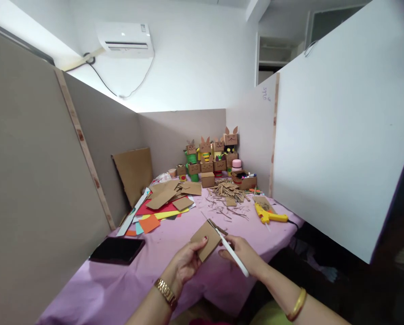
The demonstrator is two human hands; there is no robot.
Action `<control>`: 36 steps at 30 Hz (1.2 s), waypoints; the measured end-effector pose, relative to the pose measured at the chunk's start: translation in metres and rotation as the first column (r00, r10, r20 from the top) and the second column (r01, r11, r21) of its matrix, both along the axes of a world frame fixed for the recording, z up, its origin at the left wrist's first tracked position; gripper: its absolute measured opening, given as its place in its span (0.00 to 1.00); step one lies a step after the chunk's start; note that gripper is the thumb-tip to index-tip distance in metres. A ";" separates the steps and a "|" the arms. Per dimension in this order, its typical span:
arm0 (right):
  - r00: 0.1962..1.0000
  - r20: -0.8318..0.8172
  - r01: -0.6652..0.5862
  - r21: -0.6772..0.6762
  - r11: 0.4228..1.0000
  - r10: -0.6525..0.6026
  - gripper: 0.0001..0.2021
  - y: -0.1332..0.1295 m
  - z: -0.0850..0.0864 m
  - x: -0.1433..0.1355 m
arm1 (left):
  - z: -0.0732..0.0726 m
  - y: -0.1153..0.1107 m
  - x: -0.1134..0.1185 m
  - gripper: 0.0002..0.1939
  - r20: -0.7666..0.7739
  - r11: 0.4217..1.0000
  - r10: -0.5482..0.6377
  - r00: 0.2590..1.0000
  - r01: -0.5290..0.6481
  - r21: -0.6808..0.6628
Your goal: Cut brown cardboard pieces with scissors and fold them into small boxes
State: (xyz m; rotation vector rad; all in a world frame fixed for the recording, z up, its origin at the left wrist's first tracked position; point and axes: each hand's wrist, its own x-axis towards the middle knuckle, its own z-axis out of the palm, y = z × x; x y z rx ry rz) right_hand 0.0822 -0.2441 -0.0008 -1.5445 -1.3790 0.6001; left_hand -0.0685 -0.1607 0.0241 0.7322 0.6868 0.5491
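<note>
My left hand (188, 260) grips a small square piece of cardboard (203, 239), its thumb lying on top and the fingers beneath. In my right hand (244, 255) is a pair of white-handled scissors (234, 257), with the blades along the cardboard's right edge. A narrow strip of cardboard (218, 226) lies beside the blades at that edge; whether it is fully cut off, I cannot tell. Both hands are over the front of the pink-covered table (174, 243).
At left are a black tablet (118, 250), coloured paper (150, 223) and cardboard sheets (161, 198). A yellow glue gun (269, 215) lies right, cardboard scraps (227, 190) behind. Cardboard animal figures (205, 146) stand at the back near a cardboard box (245, 181). Partitions (181, 131) enclose the table.
</note>
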 end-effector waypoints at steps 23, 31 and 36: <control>0.822 0.548 0.346 -0.266 0.900 -0.154 0.13 0.016 -0.002 0.069 | -0.002 0.020 -0.028 0.20 0.101 0.967 -0.093 0.991 0.066 0.246; 0.779 0.614 0.280 -0.157 0.947 -0.128 0.11 0.015 -0.002 0.072 | 0.016 0.000 -0.043 0.29 0.067 0.895 -0.233 0.970 0.187 0.404; 0.883 0.460 0.104 -0.002 0.995 -0.091 0.15 -0.004 0.033 0.035 | 0.025 -0.009 -0.047 0.21 -0.088 0.790 -0.318 0.944 0.316 0.526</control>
